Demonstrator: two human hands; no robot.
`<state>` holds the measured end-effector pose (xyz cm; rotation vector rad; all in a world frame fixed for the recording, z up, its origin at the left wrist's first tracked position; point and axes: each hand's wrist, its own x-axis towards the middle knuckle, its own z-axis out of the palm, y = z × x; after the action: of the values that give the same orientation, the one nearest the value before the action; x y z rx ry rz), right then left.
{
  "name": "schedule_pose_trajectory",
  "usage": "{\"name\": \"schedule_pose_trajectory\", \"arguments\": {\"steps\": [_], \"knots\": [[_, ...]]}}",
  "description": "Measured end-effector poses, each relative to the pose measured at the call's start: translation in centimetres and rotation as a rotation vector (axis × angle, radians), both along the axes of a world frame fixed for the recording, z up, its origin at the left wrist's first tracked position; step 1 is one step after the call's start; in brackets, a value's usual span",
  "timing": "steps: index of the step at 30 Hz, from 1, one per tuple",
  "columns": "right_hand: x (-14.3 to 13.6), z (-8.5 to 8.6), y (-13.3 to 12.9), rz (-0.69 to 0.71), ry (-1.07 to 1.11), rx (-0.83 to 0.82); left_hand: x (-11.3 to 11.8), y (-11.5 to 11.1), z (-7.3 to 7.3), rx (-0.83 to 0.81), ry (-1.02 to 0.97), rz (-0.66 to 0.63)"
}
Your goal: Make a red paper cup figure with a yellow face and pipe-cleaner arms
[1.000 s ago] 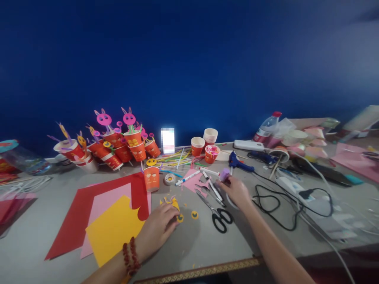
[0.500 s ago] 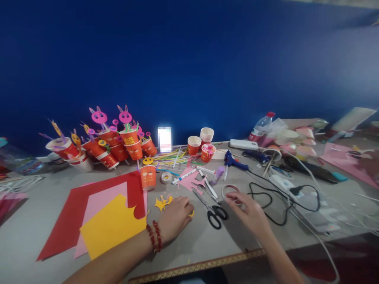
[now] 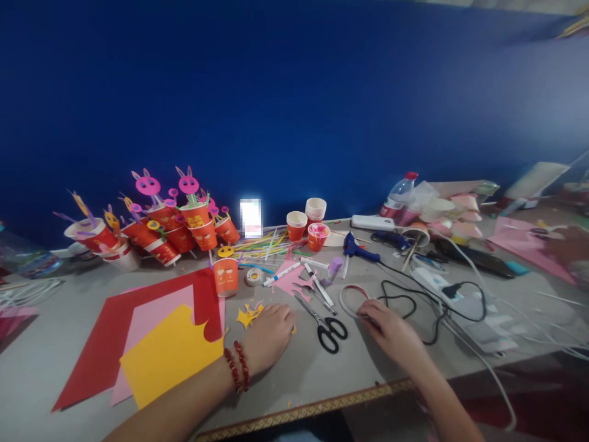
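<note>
My left hand, a red bead bracelet at its wrist, rests low on the table with curled fingers. By its fingertips the edge of a small yellow paper piece peeks out, mostly hidden. Yellow paper scraps lie just beyond that hand. To the right, my right hand pinches the near right edge of a thin pale ring, which looks like a roll of tape. Black-handled scissors lie between the hands. Yellow, pink and red paper sheets overlap at the left.
A decorated red paper cup stands behind the sheets, with several more cups at the back left. Markers, a tape roll and a blue glue gun lie behind the hands. Black cable and a power strip spread rightward.
My right hand's fingers have closed on the ring's near edge; before, they were spread more openly over it. My left hand stays about where it was. The view has shifted slightly.
</note>
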<state>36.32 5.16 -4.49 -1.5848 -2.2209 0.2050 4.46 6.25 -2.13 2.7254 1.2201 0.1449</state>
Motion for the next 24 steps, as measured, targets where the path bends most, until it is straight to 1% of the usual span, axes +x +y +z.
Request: {"name": "schedule_pose_trajectory", "arguments": {"steps": [3, 6, 9, 10, 12, 14, 16, 18, 19, 21, 23, 24], "knots": [[-0.4, 1.0, -1.0, 0.016, 0.002, 0.08, -0.6, -0.4, 0.6, 0.012, -0.085, 0.006], [-1.8, 2.6, -2.5, 0.098, -0.021, 0.239, -1.0, -1.2, 1.7, 0.102, -0.287, -0.057], [-4.9, 4.2, -3.5, 0.204, -0.042, 0.354, -0.7, -2.2, 3.0, 0.217, -0.434, -0.146], [-6.3, 4.5, -3.7, 0.249, -0.046, 0.371, -0.5, -2.4, 3.3, 0.241, -0.457, -0.143], [-9.3, 4.5, -3.6, 0.318, -0.043, 0.431, 0.0, -2.6, 4.0, 0.243, -0.474, -0.059], [-12.4, 3.8, -3.2, 0.348, -0.027, 0.555, 0.2, -2.4, 4.3, 0.175, -0.482, 0.069], [-15.0, 3.0, -2.8, 0.352, -0.013, 0.618, 0.0, -2.0, 4.3, 0.08, -0.514, 0.175], [-16.9, 2.4, -2.7, 0.386, 0.0, 0.627, -0.6, -1.6, 4.0, -0.002, -0.587, 0.257], [-17.5, 2.4, -2.7, 0.419, 0.023, 0.619, -1.0, -1.5, 3.9, -0.054, -0.637, 0.295], [-18.0, 2.8, -2.8, 0.549, 0.109, 0.559, -1.9, -1.5, 3.7, -0.189, -0.771, 0.339], [-17.7, 3.7, -2.9, 0.687, 0.279, 0.47, -2.7, -1.9, 3.7, -0.3, -0.882, 0.348], [-17.4, 4.2, -2.9, 0.701, 0.385, 0.426, -3.0, -2.3, 3.8, -0.319, -0.907, 0.34]]}}
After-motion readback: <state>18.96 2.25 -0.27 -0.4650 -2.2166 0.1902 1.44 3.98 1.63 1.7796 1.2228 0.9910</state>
